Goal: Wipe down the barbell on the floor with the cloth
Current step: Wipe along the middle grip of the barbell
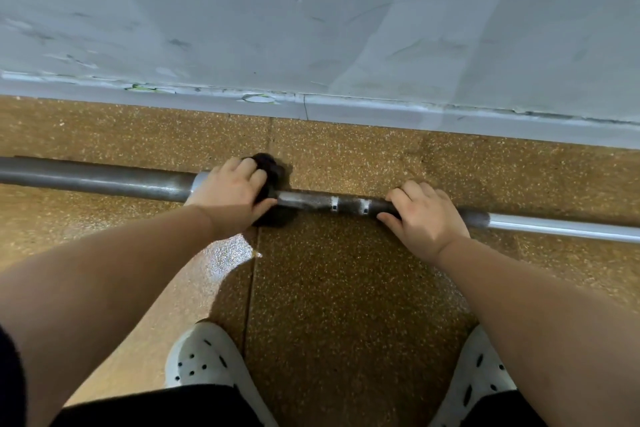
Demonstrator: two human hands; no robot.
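While the right hand (424, 215) clamps the barbell (311, 203) steady, the left hand (232, 192), closed on the dark cloth (268, 166), should wrap fully and slide slowly.

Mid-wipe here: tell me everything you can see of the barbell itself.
The long grey metal barbell lies flat on the speckled brown floor, parallel to the pale wall. Its thick sleeve runs left; the thinner shaft runs right, dull and mottled in the middle with two light ring marks, shinier farther right. The left hand presses a dark cloth around it where sleeve meets shaft; the right hand has a grip on the shaft. No plates visible.
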